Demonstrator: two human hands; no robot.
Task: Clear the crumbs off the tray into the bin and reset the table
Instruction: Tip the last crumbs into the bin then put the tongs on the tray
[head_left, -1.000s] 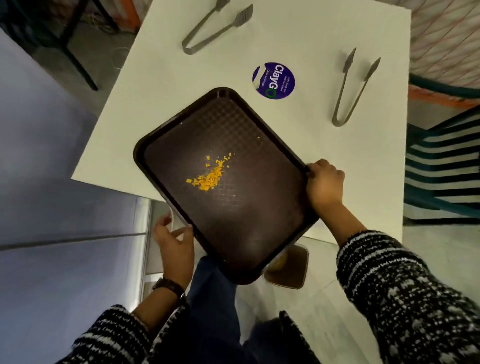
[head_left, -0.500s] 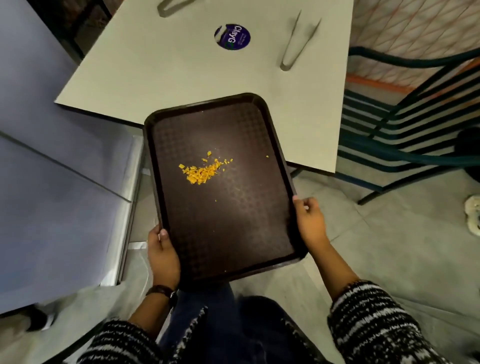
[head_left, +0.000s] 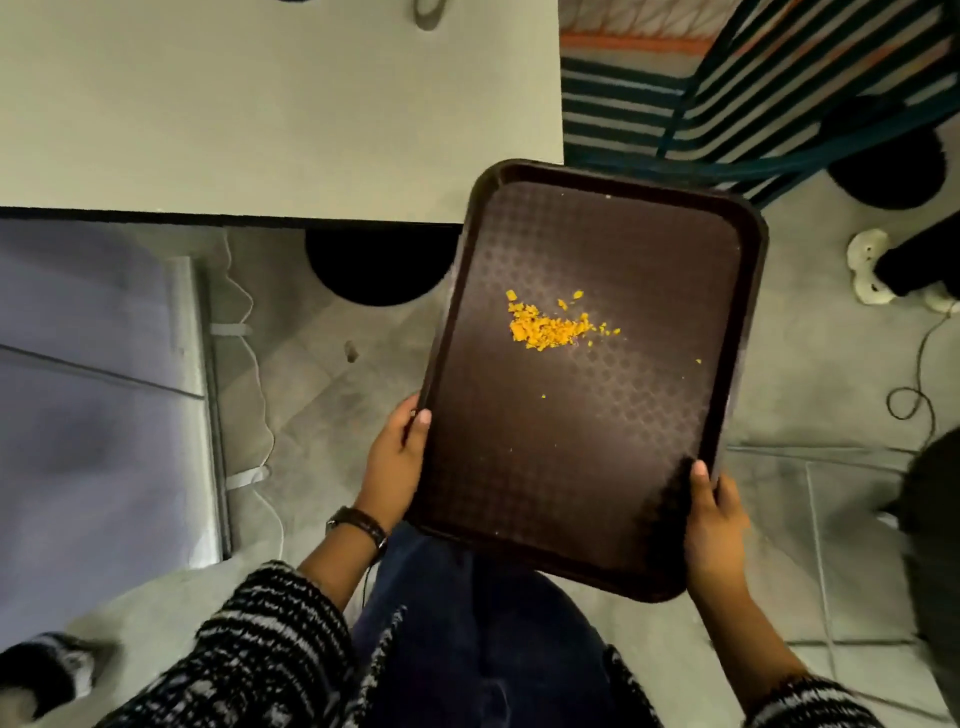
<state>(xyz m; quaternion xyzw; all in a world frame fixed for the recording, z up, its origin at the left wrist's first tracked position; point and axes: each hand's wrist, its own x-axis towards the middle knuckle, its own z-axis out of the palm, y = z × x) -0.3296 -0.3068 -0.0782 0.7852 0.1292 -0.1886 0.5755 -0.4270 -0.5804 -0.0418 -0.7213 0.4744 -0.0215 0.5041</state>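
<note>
Grey floor tiles (head_left: 332, 364) filled the background, with the pale worktop (head_left: 270, 114) occupying the upper left of the view. Landmark: the dark brown tray (head_left: 561, 467), held in the air, its far corner just overlapping the worktop's near right corner and the rest of it over the floor and the person's legs. Orange crumbs (head_left: 550, 325) lay in a loose heap slightly beyond the tray's centre, a few stray specks scattered nearer and to the right. Left hand (head_left: 392, 462): grip closed on the tray's left rim, thumb on top. Right hand (head_left: 714, 525): grip closed on the tray's near right corner, thumb likewise over the rim. Beyond the tray's far right edge stood a striped teal chair (head_left: 727, 104). A cable (head_left: 919, 374) trailed on the floor to the tray's right. No bin was identifiable.
</note>
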